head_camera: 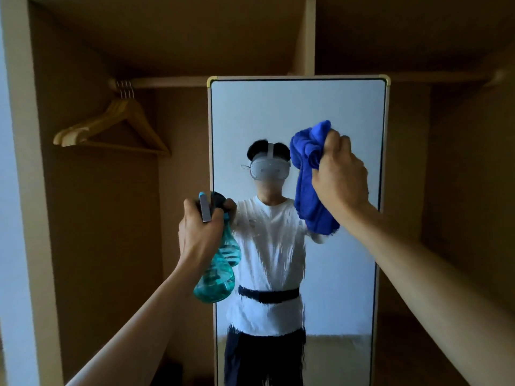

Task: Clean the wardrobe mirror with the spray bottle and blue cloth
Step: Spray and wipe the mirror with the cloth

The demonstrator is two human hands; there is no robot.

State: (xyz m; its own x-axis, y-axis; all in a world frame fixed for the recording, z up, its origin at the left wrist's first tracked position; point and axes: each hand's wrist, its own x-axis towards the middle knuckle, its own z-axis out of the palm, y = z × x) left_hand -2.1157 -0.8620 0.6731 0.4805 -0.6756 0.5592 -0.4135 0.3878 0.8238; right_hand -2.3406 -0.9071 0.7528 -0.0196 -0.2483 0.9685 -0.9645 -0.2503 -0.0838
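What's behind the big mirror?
The wooden wardrobe: its rail passes behind the top of the mirror, and an upright board rises above it. Anything straight behind the glass is covered, so I cannot see it.

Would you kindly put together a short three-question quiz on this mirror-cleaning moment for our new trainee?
1. True or false: the left hand grips the spray bottle.
2. What does the right hand hold? A) a sponge B) the blue cloth C) a brush
3. Fill in the blank: wet streaks run down the middle of the ____.

Key: 1 true; 2 B; 3 mirror.
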